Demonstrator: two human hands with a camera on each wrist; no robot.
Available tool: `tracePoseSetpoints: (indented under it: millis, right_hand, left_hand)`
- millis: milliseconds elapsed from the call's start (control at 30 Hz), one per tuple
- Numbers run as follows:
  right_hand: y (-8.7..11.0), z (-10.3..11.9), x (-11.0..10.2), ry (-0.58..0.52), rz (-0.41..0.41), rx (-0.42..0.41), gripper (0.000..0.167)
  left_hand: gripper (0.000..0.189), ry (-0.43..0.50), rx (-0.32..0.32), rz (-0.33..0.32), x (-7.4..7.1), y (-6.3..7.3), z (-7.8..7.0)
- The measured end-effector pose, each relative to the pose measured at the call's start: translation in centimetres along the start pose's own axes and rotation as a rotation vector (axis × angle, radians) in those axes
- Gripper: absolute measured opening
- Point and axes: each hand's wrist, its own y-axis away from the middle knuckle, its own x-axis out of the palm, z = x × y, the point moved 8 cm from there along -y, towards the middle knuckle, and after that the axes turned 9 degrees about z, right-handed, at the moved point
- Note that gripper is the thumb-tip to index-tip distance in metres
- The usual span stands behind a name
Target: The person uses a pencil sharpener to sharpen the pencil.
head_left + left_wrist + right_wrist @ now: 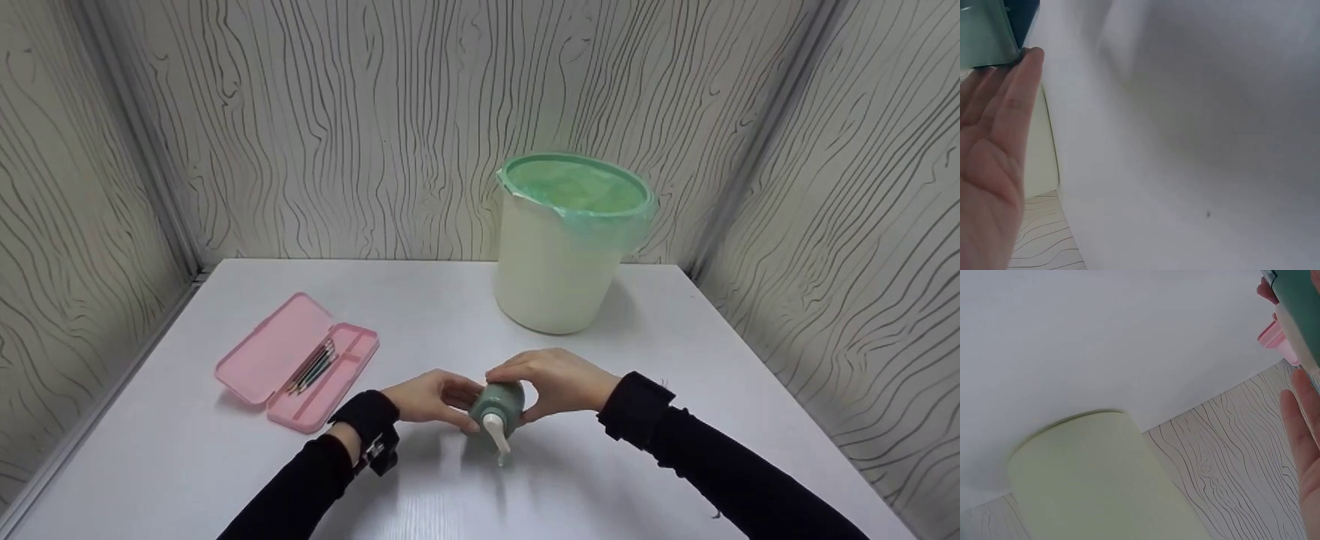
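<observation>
A green pump bottle (499, 402) with a white pump head (496, 435) stands between both hands near the front middle of the table, its nozzle pointing toward me. My right hand (559, 379) holds it from the right, fingers over the far side and thumb along the near side. From the left, my left hand (431, 397) holds it with the thumb at the near side and fingers behind. In the left wrist view the fingers (1008, 107) extend straight to the bottle's edge. Two right fingers (1300, 416) show beside the bottle (1300, 309) in the right wrist view.
An open pink pencil case (352, 375) lies at the left with several pencils (313, 369) in it. At the back right stands a tall cream bin (555, 262) with a green rim and a green liner. Wood-patterned panels (375, 127) enclose the white table (420, 307).
</observation>
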Motion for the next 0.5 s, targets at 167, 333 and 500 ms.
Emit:
tracePoseSetpoints:
  millis: [167,333,500]
  right_hand:
    - [-0.3,-0.4,0.2,-0.016,-0.019,0.054,0.054]
    - [-0.6,-1.3,0.8,-0.059,-0.009,0.165,0.047]
    - [-1.1,-1.9,1.4,-0.11,-0.046,0.225,0.046]
  left_hand:
    - [0.055,-0.065,-0.012,-0.04,-0.6,0.7,-0.4]
    - [0.063,-0.176,-0.044,-0.109,-1.1,1.2,-1.5]
    - [0.077,-0.28,-0.055,-0.14,-1.0,0.9,-2.3]
